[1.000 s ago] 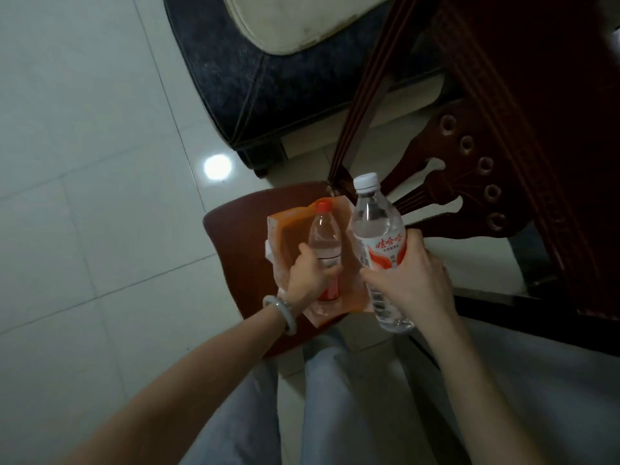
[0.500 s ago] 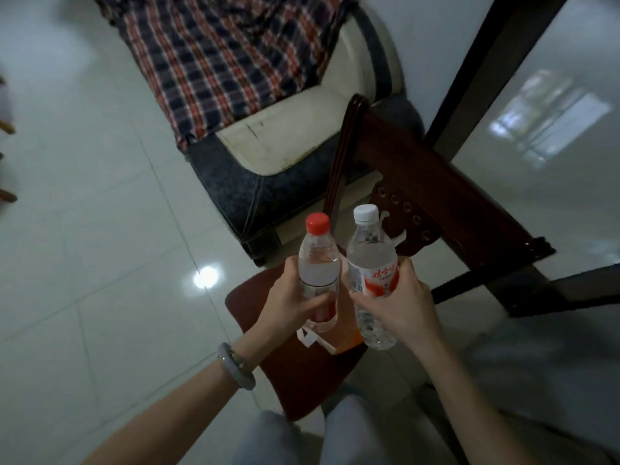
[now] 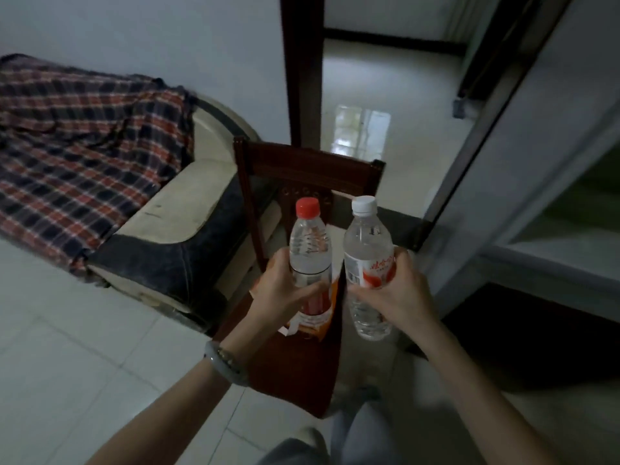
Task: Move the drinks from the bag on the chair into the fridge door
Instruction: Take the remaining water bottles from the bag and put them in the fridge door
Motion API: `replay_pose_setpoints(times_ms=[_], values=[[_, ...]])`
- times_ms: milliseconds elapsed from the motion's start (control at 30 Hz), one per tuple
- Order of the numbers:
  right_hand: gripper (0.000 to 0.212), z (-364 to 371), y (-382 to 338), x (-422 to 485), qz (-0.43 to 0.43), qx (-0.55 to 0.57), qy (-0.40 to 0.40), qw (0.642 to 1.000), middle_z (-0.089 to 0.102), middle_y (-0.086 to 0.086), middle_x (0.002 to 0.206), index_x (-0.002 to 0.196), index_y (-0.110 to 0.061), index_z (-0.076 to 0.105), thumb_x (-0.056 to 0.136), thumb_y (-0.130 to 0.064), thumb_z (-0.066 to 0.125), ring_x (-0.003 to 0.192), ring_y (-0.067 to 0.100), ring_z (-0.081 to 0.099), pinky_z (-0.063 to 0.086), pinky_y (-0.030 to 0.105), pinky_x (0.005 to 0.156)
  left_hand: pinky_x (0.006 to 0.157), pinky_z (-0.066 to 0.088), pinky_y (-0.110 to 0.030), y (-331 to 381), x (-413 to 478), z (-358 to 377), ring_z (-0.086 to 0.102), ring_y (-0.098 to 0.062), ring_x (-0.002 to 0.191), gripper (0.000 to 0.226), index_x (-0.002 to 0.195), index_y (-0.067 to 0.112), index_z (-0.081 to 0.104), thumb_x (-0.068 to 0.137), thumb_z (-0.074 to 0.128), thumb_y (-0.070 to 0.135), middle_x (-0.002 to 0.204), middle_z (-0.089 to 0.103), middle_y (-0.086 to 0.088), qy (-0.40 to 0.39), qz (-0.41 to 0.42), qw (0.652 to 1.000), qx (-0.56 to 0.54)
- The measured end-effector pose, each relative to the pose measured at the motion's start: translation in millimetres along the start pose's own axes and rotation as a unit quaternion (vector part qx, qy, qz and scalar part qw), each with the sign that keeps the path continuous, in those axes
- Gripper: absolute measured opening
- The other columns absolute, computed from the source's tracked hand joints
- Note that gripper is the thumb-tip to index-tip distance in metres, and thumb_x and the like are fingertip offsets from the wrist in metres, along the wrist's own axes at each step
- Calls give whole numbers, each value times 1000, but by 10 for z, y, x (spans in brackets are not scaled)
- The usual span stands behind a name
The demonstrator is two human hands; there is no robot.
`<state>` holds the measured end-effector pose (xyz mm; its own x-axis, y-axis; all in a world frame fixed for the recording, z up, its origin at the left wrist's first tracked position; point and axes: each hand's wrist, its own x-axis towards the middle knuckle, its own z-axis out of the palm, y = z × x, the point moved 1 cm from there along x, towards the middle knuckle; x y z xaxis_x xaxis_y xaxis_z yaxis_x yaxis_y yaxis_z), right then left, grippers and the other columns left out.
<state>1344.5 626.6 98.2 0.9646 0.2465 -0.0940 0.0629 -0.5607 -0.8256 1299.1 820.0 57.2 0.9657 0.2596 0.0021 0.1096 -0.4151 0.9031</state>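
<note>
Above the chair [image 3: 295, 370] seat's front edge we grip two upright bottles, caps up: our left hand [image 3: 281, 293] wraps the red-capped bottle [image 3: 310, 256], our right hand [image 3: 396, 297] the white-capped bottle [image 3: 367, 260]. Beyond, the orange bag [image 3: 318, 325] lies on the seat; no fridge in sight yet.

Clear glossy plastic bottles [image 3: 310, 253], centre; dark polished wood chair [image 3: 302, 364]; plaid cloth [image 3: 77, 146] upper left; shiny tile floor [image 3: 67, 347].
</note>
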Motion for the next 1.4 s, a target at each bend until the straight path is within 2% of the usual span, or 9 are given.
replay_pose_setpoints(times_ms=[100, 400, 533, 633, 767, 867, 967, 1200, 1400], values=[[65, -252, 110, -393, 37, 16, 55, 998, 58, -9, 100, 108, -27, 43, 59, -32, 85, 89, 10, 59, 48, 27, 74, 74, 52, -15, 244, -117, 205, 59, 2, 97, 58, 117, 23, 44, 70, 78, 29, 106, 59, 15, -62, 41, 997, -15], [62, -1341, 662, -1484, 140, 48, 236, 960, 59, -16, 88, 103, -27, 47, 55, -32, 86, 78, -5, 56, 43, 16, 60, 79, 49, -19, 1026, -538, 1402, 57, 5, 99, 61, 120, 28, 45, 70, 78, 35, 108, 61, 15, -229, 154, 961, -33], [63, -1881, 1069, -2053, 171, 55, 303, 936, 63, -13, 93, 103, -29, 47, 54, -35, 86, 84, 3, 61, 52, 28, 72, 75, 49, -14, 1457, -873, 2142, 61, 3, 95, 57, 119, 18, 47, 71, 79, 21, 106, 62, 12, -311, 176, 932, -58], [62, -2330, 1392, -2549, 188, 73, 339, 919, 64, -13, 93, 105, -29, 48, 56, -32, 86, 83, 0, 62, 53, 26, 73, 81, 54, -32, 1729, -1177, 2766, 63, -4, 97, 63, 117, 25, 48, 64, 78, 42, 107, 65, 9, -357, 180, 915, -55], [63, -2948, 1877, -3194, 212, 84, 383, 895, 67, -13, 95, 105, -33, 50, 53, -34, 86, 84, 0, 64, 54, 27, 74, 79, 53, -25, 2116, -1689, 3581, 62, 4, 90, 54, 104, 38, 49, 62, 83, 33, 101, 65, 14, -379, 196, 903, -48], [66, -3371, 2237, -3613, 226, 106, 404, 880, 68, -11, 95, 105, -35, 50, 49, -35, 85, 84, 2, 66, 57, 35, 77, 74, 52, -18, 2429, -2074, 4133, 62, 6, 87, 54, 107, 28, 52, 64, 84, 23, 98, 65, 15, -404, 209, 889, -59], [66, -3716, 2504, -3966, 241, 104, 438, 860, 68, -11, 93, 103, -35, 50, 47, -36, 85, 82, 4, 66, 57, 36, 74, 76, 53, -21, 2694, -2374, 4589, 63, 4, 87, 54, 108, 23, 54, 63, 84, 18, 97, 66, 15, -427, 214, 876, -73], [59, -4360, 2972, -4353, 242, 125, 504, 820, 66, -9, 89, 102, -26, 52, 55, -19, 87, 80, 6, 65, 53, 26, 65, 79, 54, -30, 3208, -2620, 5465, 65, -1, 88, 57, 109, 30, 53, 63, 84, 16, 99, 66, 13, -456, 224, 856, -94], [57, -4893, 3398, -4333, 225, 123, 540, 802, 64, -10, 91, 107, -21, 51, 61, -15, 85, 83, 5, 63, 47, 18, 65, 78, 53, -19, 3590, -2543, 6237, 62, 0, 95, 66, 122, 24, 50, 65, 82, 11, 109, 64, 13, -469, 237, 841, -126]])
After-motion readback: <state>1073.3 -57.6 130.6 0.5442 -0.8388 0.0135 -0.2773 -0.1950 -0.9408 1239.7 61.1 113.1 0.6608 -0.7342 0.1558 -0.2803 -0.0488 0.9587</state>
